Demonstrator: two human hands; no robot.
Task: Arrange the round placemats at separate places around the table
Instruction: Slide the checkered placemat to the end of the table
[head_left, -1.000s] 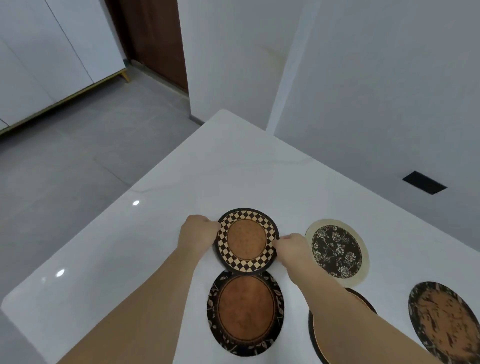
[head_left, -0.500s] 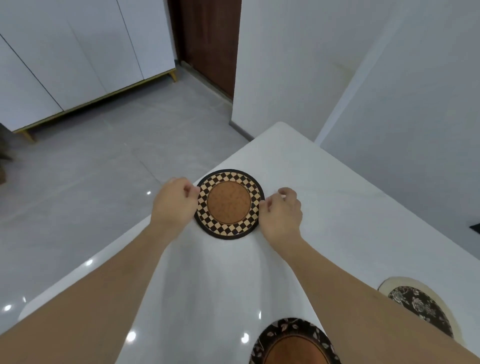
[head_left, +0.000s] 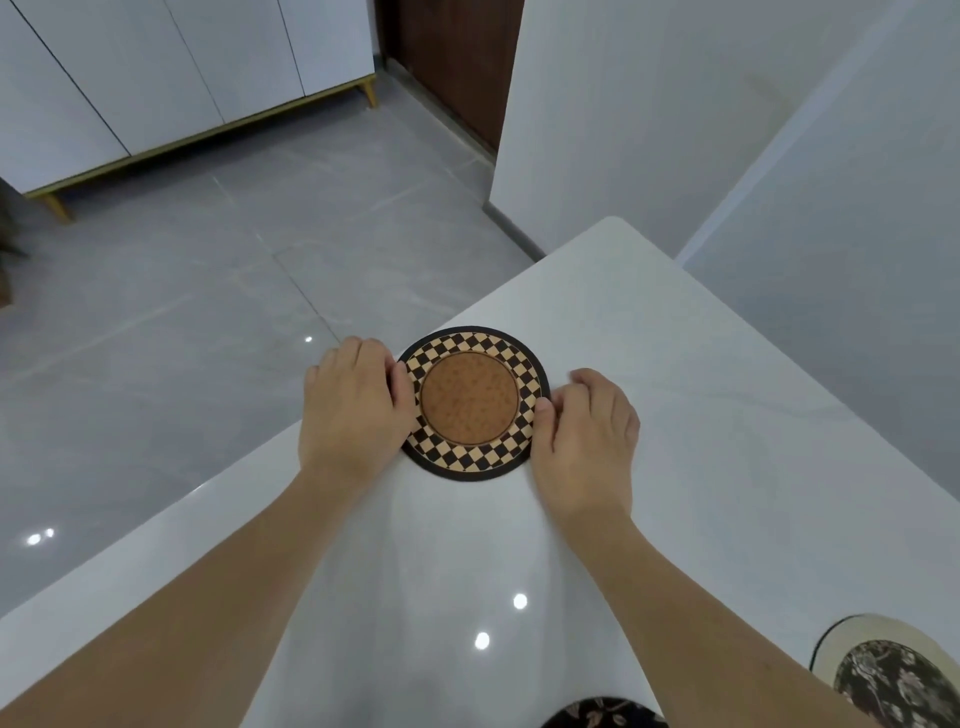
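Checkered placemat (head_left: 471, 404) farther out, both-handed.

- The checkered placemat (head_left: 470, 404) is now carried away from the other mats and laid near the table's (head_left: 727, 441) far left edge; a second ago it was held just above the leaf-bordered mat (head_left: 602, 714).
- The leaf-bordered mat is now seen only as a sliver at the bottom edge.
- The floral mat (head_left: 893, 675) is cut off at the lower right corner.
- The left hand (head_left: 353, 415) and right hand (head_left: 587, 441) are stretched further out than before.

home dining area, white table (head_left: 701, 415), grey tiled floor (head_left: 208, 312), white cabinets (head_left: 156, 78)
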